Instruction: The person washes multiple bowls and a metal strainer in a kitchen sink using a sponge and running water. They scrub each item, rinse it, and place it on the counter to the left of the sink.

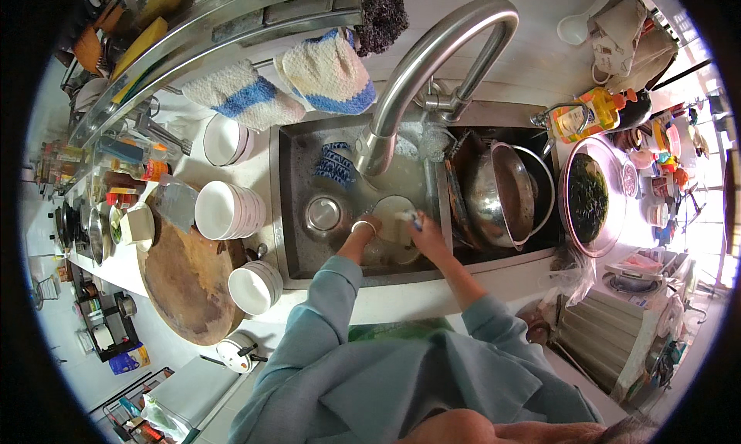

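In the sink basin [301, 183], my left hand [370, 227] is at the left rim of a pale round dish [393, 212] in cloudy water; whether the fingers grip it is hard to see. My right hand [425, 232], on the dish's right side, has its fingers closed around a small white and blue object [412, 217], which is too blurred to name. A blue patterned cloth [336, 163] lies at the basin's upper left. Below it a round steel strainer or small bowl [323, 213] rests on the basin floor. The curved metal faucet [431, 44] arches above the basin.
Stacked white bowls [223, 209] and more bowls [255, 287] stand left of the sink, near a round wooden chopping board [191, 287]. Metal basins [492, 195] fill the right compartment. Beyond are a bowl of dark greens [587, 198] and a yellow detergent bottle [579, 117].
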Demonstrator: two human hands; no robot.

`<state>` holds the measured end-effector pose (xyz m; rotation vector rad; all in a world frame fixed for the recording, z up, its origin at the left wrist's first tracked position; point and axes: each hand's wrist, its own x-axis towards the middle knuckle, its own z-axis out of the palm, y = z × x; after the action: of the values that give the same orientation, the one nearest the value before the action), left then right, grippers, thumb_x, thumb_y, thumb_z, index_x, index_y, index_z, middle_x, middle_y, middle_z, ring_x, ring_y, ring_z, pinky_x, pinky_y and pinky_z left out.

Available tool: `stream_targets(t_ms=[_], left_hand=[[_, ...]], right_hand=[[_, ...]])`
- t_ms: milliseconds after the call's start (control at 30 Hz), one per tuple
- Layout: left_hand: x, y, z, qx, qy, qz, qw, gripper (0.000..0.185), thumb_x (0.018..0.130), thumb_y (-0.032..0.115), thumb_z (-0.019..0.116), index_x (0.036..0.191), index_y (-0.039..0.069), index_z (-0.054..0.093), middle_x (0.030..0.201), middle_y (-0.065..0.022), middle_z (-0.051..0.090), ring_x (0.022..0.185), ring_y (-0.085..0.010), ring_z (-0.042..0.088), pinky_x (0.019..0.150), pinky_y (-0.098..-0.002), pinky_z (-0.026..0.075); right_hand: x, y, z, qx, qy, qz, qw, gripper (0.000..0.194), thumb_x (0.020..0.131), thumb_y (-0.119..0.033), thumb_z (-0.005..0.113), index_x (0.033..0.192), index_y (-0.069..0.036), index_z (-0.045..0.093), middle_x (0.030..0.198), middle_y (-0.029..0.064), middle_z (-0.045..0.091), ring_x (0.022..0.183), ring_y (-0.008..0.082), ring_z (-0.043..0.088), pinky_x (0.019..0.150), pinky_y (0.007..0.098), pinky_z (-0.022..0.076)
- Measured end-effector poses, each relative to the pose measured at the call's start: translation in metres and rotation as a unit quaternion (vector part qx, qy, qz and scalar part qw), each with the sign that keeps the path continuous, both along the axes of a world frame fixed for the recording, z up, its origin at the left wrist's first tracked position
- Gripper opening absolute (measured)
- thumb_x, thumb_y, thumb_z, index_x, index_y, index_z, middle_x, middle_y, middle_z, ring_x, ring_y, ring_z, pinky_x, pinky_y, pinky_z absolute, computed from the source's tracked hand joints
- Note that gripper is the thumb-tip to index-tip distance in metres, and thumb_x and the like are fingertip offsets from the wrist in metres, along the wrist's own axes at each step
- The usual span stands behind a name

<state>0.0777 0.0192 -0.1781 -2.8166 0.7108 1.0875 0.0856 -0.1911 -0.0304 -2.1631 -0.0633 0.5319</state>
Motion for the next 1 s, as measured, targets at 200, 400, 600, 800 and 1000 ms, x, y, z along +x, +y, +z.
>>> stream_targets(t_ms=[200,400,600,800,1000], left_hand=[[-0.007,-0.006,0.098,-0.08,0.012,0.463,0.883,0.082,0.089,0.006,0.053,0.154,0.011,0.004,0.126,-0.0307,0.056,0.104,-0.0358,0.066,0.085,-0.0434,0.055],[-0.015,0.006,0.152,-0.015,-0.089,0.319,0.943,0.099,0.087,0.003,0.056,0.153,0.019,-0.016,0.153,-0.0356,0.014,0.107,-0.0398,0.064,0.079,-0.0395,0.057],[-0.039,0.004,0.198,-0.02,-0.185,0.26,0.947,0.094,0.084,0.0,0.057,0.155,0.026,0.001,0.157,-0.026,0.011,0.119,-0.0394,0.057,0.077,-0.0403,0.059],[-0.058,0.019,0.236,-0.053,-0.252,0.225,0.94,0.064,0.086,0.005,0.053,0.146,0.019,0.035,0.14,-0.0149,0.046,0.123,-0.035,0.052,0.082,-0.0416,0.057],[-0.053,0.024,0.189,-0.23,-0.287,0.358,0.858,0.053,0.081,0.004,0.055,0.133,0.013,0.049,0.122,-0.0181,0.056,0.105,-0.0375,0.057,0.085,-0.0432,0.052]], right_hand=[[0.026,0.028,0.048,0.085,0.106,-0.074,0.988,0.06,0.097,-0.05,0.047,0.125,0.002,0.054,0.121,0.0214,0.06,0.114,0.0336,0.057,0.093,0.0384,0.0431],[0.028,0.037,-0.026,0.02,-0.026,-0.113,0.993,0.042,0.099,-0.028,0.047,0.131,-0.001,0.049,0.123,0.0214,0.057,0.113,0.0339,0.055,0.089,0.0441,0.0461],[0.032,0.043,-0.053,-0.155,-0.018,0.112,0.981,0.03,0.087,-0.016,0.061,0.114,-0.002,0.059,0.111,0.0224,0.063,0.098,0.0383,0.062,0.083,0.047,0.0489],[0.053,0.038,-0.044,-0.114,-0.096,0.111,0.982,0.022,0.082,-0.016,0.064,0.103,-0.009,0.063,0.1,0.0164,0.067,0.097,0.039,0.062,0.08,0.0499,0.0496],[0.059,0.054,0.048,0.082,-0.161,0.002,0.983,0.024,0.09,-0.018,0.064,0.105,-0.004,0.051,0.088,0.0168,0.064,0.079,0.0336,0.063,0.069,0.0409,0.0481]])
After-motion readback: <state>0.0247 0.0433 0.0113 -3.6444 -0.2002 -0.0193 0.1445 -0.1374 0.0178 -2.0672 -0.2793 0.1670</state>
